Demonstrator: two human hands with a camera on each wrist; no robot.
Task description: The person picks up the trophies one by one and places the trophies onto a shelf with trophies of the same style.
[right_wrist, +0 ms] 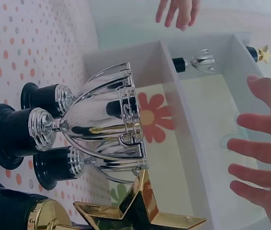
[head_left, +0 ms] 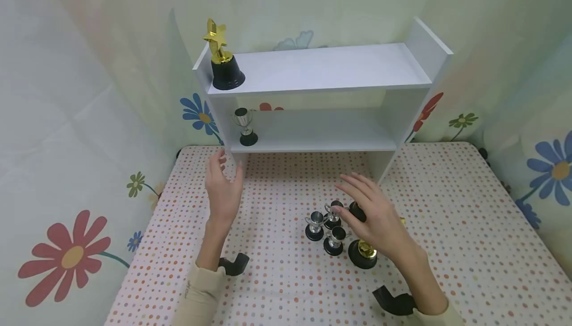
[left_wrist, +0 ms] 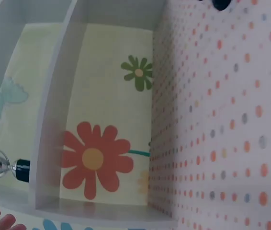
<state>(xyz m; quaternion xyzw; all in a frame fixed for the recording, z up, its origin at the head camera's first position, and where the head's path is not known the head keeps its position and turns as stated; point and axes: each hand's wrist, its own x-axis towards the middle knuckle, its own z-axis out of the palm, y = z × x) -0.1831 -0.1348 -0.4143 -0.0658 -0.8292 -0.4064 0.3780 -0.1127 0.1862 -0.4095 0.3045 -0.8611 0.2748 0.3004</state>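
Note:
My left hand [head_left: 223,189] is raised with fingers apart in front of the shelf's left side and holds nothing. Just above it, a small silver trophy cup [head_left: 243,126] on a black base stands at the left end of the middle board. My right hand [head_left: 375,214] hovers over the grouped trophies, its fingers spread and nothing in them, as the right wrist view also shows. Beside it are three silver trophy cups [right_wrist: 102,117] with black bases. A gold star trophy [right_wrist: 140,206] stands close by; another black base [head_left: 357,210] is partly hidden behind the hand.
A white shelf [head_left: 313,131] stands at the back of the table. On its top board, at the left end, is a larger gold star trophy [head_left: 221,57]. A dotted cloth [head_left: 277,276] covers the table, and flower-printed fabric [head_left: 71,256] hangs around it.

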